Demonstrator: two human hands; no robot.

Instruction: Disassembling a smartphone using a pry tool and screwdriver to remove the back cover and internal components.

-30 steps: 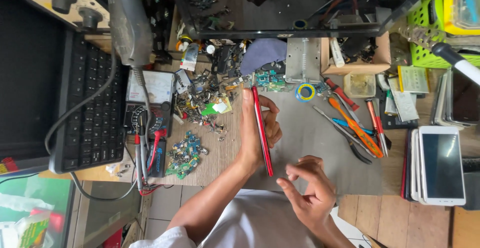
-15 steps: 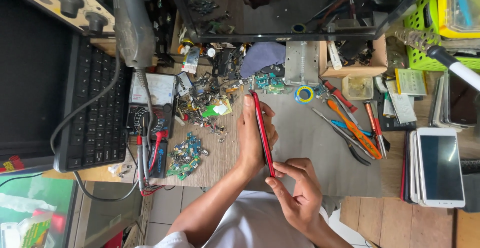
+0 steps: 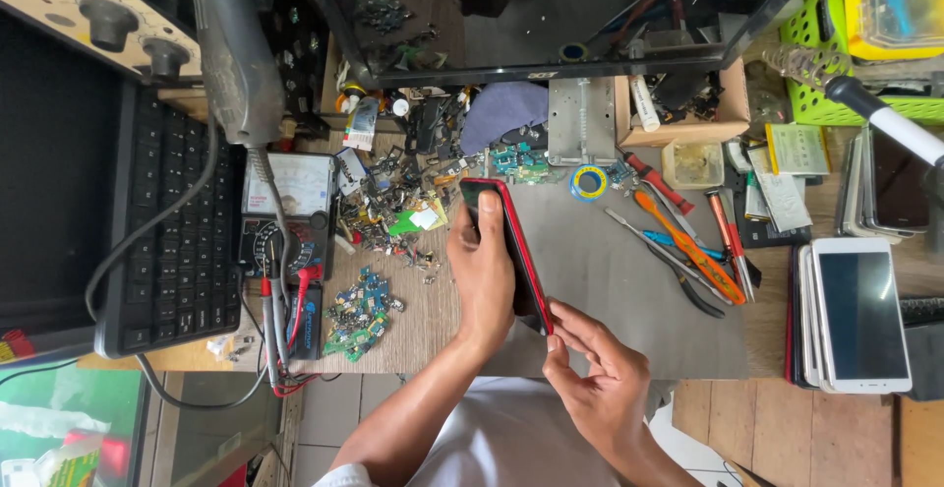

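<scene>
Head view, looking down: left hand (image 3: 482,275) wraps around a red-edged phone (image 3: 511,251), held on edge & upright over the grey mat (image 3: 629,290), thumb up near its top end. Fingers closed on it, firm grip. Right hand (image 3: 600,379) sits at the phone's lower corner, thumb & forefinger pinched together right at the red rim; whether it holds a small pick or just bare nails, can't tell.

Progress, judging by what shows: phone looks still in one piece, no screen or back cover lifted off, no gap visible along the edge. So the work seems at an early stage, w/ the corner only being worked at; opening and anything inside looks still ahead.

Surface: wooden table, very cluttered. Left of the mat a multimeter (image 3: 287,216) w/ red leads, loose green circuit bits (image 3: 359,310), a black keyboard (image 3: 177,221). Right of the phone: orange-handled tools (image 3: 688,251), a blue tape roll (image 3: 589,182), a stack of white phones (image 3: 860,315). Green basket (image 3: 836,44) at far right. Tiled floor shows below the table edge.
</scene>
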